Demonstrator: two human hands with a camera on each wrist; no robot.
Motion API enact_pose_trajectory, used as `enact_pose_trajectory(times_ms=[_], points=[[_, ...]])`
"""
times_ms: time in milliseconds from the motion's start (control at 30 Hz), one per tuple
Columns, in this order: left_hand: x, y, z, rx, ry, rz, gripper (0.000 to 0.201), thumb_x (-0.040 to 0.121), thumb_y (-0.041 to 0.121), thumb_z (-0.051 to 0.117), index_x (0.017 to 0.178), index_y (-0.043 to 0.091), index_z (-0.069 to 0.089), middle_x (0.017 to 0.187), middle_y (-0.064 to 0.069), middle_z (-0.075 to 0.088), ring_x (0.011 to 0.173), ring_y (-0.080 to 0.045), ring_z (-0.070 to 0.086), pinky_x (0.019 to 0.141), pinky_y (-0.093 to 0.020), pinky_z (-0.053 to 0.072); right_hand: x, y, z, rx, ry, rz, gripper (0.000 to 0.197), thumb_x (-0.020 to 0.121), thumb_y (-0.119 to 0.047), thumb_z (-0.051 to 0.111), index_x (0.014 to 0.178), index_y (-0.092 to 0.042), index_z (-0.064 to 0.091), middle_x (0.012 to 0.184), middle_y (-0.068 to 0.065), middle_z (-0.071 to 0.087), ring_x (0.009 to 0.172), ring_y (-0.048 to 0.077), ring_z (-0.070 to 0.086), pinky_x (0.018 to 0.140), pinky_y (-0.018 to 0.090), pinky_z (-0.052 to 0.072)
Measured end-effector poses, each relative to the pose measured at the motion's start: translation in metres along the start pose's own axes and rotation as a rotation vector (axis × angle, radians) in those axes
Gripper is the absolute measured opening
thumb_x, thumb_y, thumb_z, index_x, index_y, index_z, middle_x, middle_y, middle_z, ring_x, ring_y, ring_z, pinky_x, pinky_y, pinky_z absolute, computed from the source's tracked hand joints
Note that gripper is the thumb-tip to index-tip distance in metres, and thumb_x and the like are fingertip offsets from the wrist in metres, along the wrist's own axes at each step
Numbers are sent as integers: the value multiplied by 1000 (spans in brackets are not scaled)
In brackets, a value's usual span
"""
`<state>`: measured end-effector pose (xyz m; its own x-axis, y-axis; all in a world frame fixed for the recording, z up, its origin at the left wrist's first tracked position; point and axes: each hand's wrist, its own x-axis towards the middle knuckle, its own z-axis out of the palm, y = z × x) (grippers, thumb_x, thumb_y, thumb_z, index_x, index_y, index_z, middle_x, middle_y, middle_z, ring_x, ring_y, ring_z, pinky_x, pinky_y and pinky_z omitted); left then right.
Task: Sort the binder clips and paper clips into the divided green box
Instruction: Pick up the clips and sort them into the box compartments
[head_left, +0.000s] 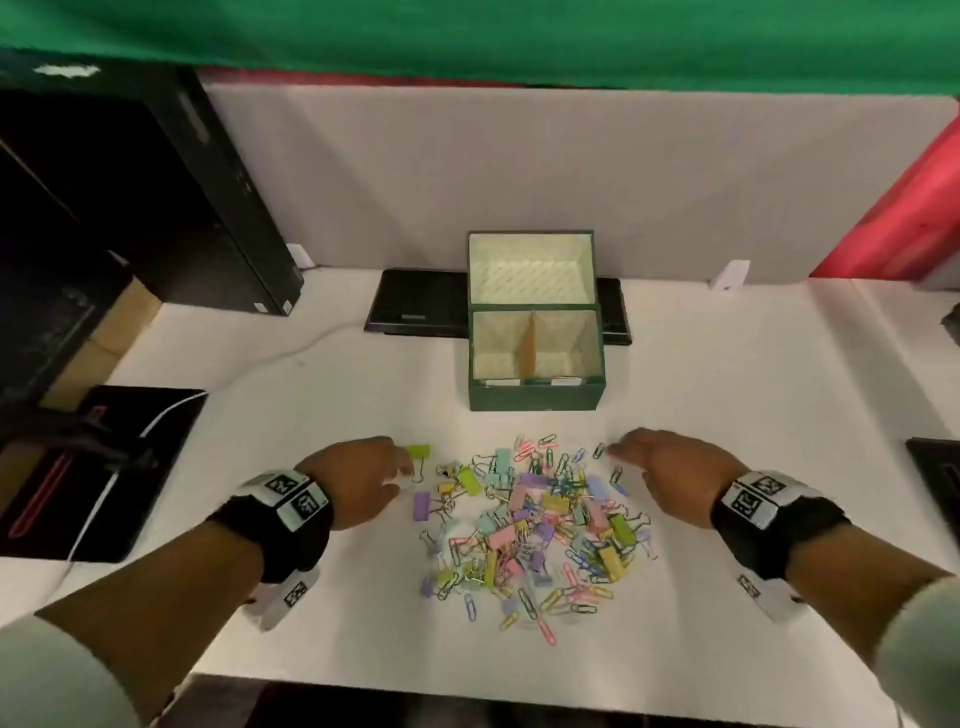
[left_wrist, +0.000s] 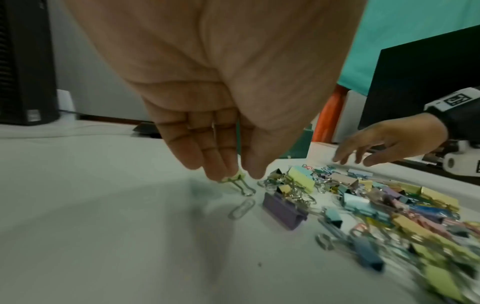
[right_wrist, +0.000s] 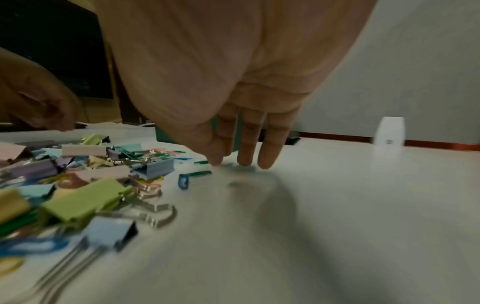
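While the heap of binder clips and paper clips (head_left: 535, 530) lies spread across the lower middle of the head view, both hands hang over its upper corners. The left hand (head_left: 358, 480) sits at the left edge of the heap, and its grip is closed to a pinch: in the left wrist view the fingertips (left_wrist: 223, 170) and thumb meet on a lime-green binder clip (head_left: 418, 453), whose wire handles rest on the white bench (head_left: 260, 597). A purple binder clip (left_wrist: 284, 211) and a loose silver paper clip (left_wrist: 241, 208) lie just beside that pinch, lower in the same view.

The right hand (head_left: 670, 465) is at the upper right edge of the heap with its fingers straight and pointing down. Its grip is loose and holds nothing; in the right wrist view the fingertips (right_wrist: 244, 160) come down to the bench just right of a green paper clip (right_wrist: 201, 173) and a blue one (right_wrist: 184, 182), though whether they touch the surface I cannot tell through the blur.

The divided green box (head_left: 535, 395) stands above the heap, in the centre of the head view, well apart from both hands. Its lid (head_left: 531, 267) is tipped back and open, and a brown divider (head_left: 527, 345) splits the inside into a left and a right compartment. A flat black device (head_left: 415, 312) lies behind the box, and a black tower (head_left: 208, 197) stands at the upper left.
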<state>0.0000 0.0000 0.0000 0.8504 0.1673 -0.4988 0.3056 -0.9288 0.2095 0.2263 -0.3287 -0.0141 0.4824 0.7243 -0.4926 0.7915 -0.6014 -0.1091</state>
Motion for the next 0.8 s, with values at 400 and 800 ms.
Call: enact_pose_trajectory(times_ms=[400, 800], points=[[23, 3, 39, 239, 232, -29, 11, 87, 41, 63, 93, 31, 63, 89, 14, 59, 86, -12, 55, 72, -27, 43, 12, 3, 32, -65, 259, 70, 13, 94, -30, 60, 103, -24, 69, 110, -2, 61, 93, 19, 55, 80, 28, 44], [3, 29, 55, 279, 294, -121, 16, 92, 24, 50, 94, 22, 65, 97, 2, 64, 89, -19, 58, 72, -27, 46, -4, -12, 53, -57, 380, 129, 24, 96, -20, 53, 113, -31, 66, 112, -1, 61, 104, 22, 59, 80, 25, 40]])
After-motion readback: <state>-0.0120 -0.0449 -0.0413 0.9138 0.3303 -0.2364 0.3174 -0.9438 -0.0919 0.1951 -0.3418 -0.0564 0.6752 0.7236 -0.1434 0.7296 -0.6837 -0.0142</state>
